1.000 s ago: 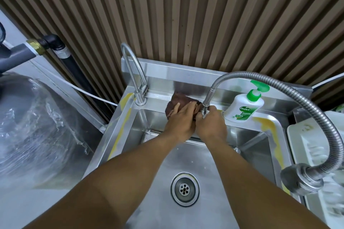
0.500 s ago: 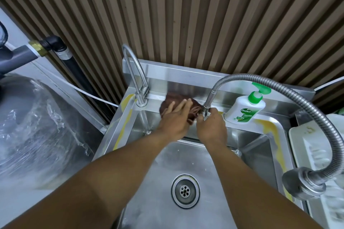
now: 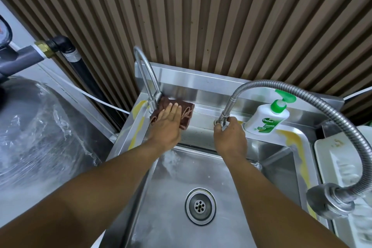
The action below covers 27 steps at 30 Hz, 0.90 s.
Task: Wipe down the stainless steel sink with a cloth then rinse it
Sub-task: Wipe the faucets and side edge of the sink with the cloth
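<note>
Cloth: cloth on the sink ledge at 11 o'clock, against the tap.
Left grip: left grip lies flat with fingers straight, pressing the cloth.
Right grip: right grip is curled round the hose base at 1 o'clock.
Method: we should press evenly, wipe along the ledge, then round both fittings.

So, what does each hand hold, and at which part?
The right hand grips the hose tap at its base. The left hand holds nothing; flat, it presses the cloth on the sink ledge.

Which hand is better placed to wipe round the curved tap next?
Left. The left hand lies flat on the brown cloth beside the curved tap; the right hand grips the hose faucet.
</note>
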Each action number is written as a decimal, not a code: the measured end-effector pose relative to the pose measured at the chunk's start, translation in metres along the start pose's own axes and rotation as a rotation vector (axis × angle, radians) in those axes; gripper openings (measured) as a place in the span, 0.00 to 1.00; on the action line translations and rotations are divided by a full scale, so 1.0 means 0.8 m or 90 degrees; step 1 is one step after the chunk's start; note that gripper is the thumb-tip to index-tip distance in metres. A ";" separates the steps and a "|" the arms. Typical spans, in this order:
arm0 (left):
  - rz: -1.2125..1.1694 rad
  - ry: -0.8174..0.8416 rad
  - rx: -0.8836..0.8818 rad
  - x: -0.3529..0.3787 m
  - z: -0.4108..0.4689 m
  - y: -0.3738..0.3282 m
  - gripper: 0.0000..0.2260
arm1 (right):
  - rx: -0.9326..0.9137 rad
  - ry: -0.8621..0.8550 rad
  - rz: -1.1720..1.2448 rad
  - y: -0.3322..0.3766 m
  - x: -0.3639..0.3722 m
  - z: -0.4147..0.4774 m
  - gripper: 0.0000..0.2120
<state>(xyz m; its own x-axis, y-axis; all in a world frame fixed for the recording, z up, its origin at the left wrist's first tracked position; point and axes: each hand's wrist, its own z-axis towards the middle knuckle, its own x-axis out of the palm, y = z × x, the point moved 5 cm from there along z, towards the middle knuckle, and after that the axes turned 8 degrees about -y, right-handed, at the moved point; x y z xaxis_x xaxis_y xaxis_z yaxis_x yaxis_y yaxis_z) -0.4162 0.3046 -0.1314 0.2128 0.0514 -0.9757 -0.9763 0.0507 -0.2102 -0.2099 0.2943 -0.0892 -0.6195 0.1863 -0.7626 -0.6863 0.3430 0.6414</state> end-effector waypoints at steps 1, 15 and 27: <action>0.003 -0.011 -0.028 0.000 0.002 -0.012 0.33 | 0.003 -0.001 0.003 0.000 0.001 0.000 0.14; -0.059 -0.005 0.262 0.011 -0.008 -0.038 0.34 | -0.008 0.012 -0.005 -0.001 0.000 0.000 0.13; 0.058 -0.019 -0.147 0.015 0.018 -0.076 0.42 | -0.005 0.003 -0.005 -0.002 0.003 0.000 0.14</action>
<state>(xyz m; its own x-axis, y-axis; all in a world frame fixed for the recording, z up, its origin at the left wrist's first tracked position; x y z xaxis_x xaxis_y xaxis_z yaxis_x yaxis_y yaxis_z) -0.3541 0.3168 -0.1296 0.1214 0.0750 -0.9898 -0.9737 -0.1847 -0.1334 -0.2103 0.2939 -0.0922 -0.6157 0.1793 -0.7673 -0.6941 0.3374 0.6359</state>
